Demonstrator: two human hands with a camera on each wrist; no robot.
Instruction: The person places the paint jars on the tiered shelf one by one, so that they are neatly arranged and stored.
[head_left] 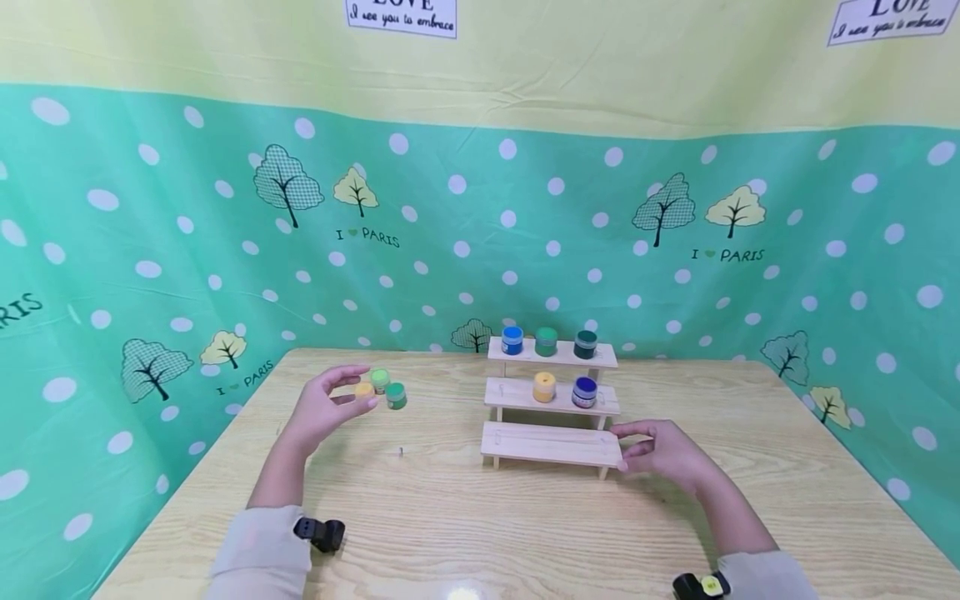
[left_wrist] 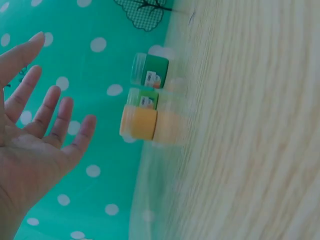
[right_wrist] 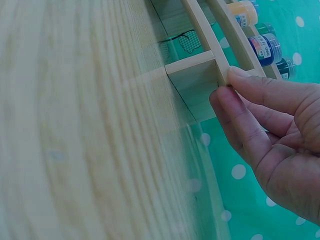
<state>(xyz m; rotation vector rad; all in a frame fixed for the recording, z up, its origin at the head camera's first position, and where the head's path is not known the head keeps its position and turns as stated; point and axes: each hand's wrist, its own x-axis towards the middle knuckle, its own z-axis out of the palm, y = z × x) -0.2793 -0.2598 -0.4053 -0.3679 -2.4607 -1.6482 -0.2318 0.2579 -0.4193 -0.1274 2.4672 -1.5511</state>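
My left hand point(head_left: 321, 412) hovers by a small group of paint jars at the left, fingers spread and holding nothing. Beside it stand a yellow-orange jar point(left_wrist: 140, 123), a light green jar point(head_left: 380, 380) and a darker green jar point(head_left: 396, 396); the hand partly covers the yellow-orange one in the head view. With thumb and fingertips, my right hand point(head_left: 667, 454) pinches the right end of the lowest step of a three-step wooden display rack point(head_left: 551, 444). That step is bare. A yellow jar point(head_left: 544, 387) and a dark blue jar point(head_left: 585, 392) stand on the middle step.
On the rack's top step are a blue jar point(head_left: 512, 340), a green jar point(head_left: 546, 342) and a dark green jar point(head_left: 585, 344). A tiny dark bit point(head_left: 401, 452) lies on the wooden table point(head_left: 420, 533). Behind the table hangs a dotted green and yellow cloth point(head_left: 480, 217).
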